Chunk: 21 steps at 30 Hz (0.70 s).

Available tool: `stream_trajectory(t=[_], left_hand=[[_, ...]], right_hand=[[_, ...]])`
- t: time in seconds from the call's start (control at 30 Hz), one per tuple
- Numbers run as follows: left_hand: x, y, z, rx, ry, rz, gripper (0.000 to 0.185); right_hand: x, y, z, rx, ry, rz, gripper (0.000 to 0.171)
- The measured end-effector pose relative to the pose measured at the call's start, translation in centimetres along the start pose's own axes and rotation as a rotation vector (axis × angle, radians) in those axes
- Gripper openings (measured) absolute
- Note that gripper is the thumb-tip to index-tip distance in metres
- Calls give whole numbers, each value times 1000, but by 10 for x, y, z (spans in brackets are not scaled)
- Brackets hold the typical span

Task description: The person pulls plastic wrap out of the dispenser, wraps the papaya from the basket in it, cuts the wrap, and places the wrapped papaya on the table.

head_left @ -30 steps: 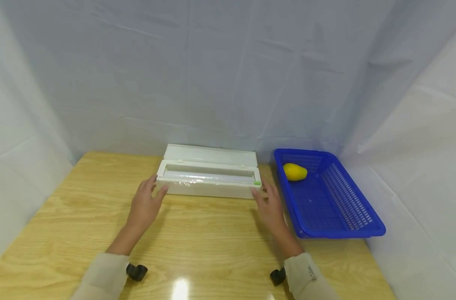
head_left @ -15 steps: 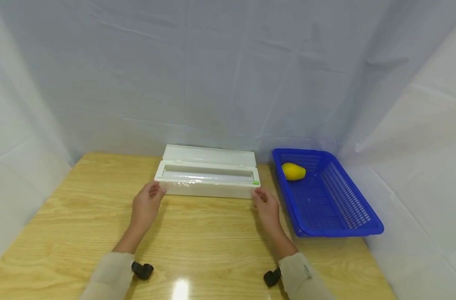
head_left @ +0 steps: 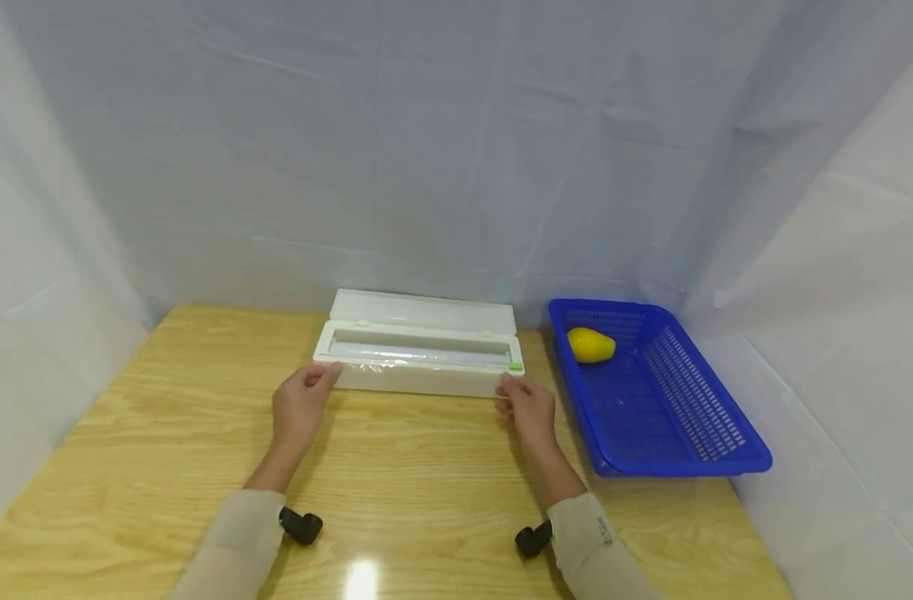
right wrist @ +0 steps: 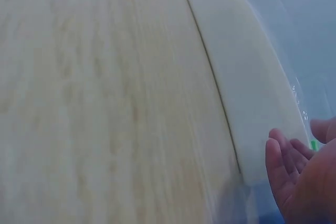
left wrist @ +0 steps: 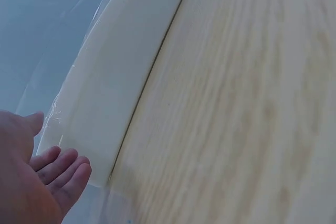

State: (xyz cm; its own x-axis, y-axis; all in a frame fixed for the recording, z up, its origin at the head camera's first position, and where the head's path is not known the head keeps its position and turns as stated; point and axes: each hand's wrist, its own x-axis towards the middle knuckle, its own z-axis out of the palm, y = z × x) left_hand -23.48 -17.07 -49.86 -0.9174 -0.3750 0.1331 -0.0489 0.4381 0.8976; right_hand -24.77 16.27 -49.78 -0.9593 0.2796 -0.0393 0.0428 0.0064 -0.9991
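A white plastic wrap dispenser box (head_left: 418, 381) sits at the back of the table with its lid (head_left: 426, 310) tipped back. Inside lies a pale roll (head_left: 418, 353). Clear plastic wrap (head_left: 396, 365) shines along the front upper edge. At the front left corner, my left hand (head_left: 298, 408) pinches the wrap's edge between thumb and finger. My right hand (head_left: 531, 410) does likewise at the front right corner, below a green slider (head_left: 516, 367). In both wrist views the other fingers stand before the box's front face. The film within each pinch is hardly visible.
To the right stands a blue plastic basket (head_left: 576, 417) with a yellow mango-like fruit (head_left: 591, 345) in its back left corner. The wooden table (head_left: 418, 475) reaches toward me. White sheeting (head_left: 441, 167) hangs behind and at both sides.
Both hands have drawn inward from the box's ends to its front corners. Thumbs and fingers, spread earlier, have closed at the front upper edge. Box and basket stay put.
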Motion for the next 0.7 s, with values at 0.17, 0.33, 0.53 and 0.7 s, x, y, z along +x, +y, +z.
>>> stream_trajectory(t=[0.17, 0.33, 0.53, 0.7], left_hand=[[4, 4, 4, -58, 41, -37, 46], [5, 4, 5, -177, 56, -55, 32], [9, 5, 4, -322, 29, -72, 25], [13, 10, 0, -432, -44, -141, 29]], right_hand=[[0, -7, 1, 26, -12, 25, 40], [1, -9, 3, 72, -24, 66, 36], [4, -11, 5, 132, -61, 89, 35], [7, -15, 3, 186, -75, 106, 27]])
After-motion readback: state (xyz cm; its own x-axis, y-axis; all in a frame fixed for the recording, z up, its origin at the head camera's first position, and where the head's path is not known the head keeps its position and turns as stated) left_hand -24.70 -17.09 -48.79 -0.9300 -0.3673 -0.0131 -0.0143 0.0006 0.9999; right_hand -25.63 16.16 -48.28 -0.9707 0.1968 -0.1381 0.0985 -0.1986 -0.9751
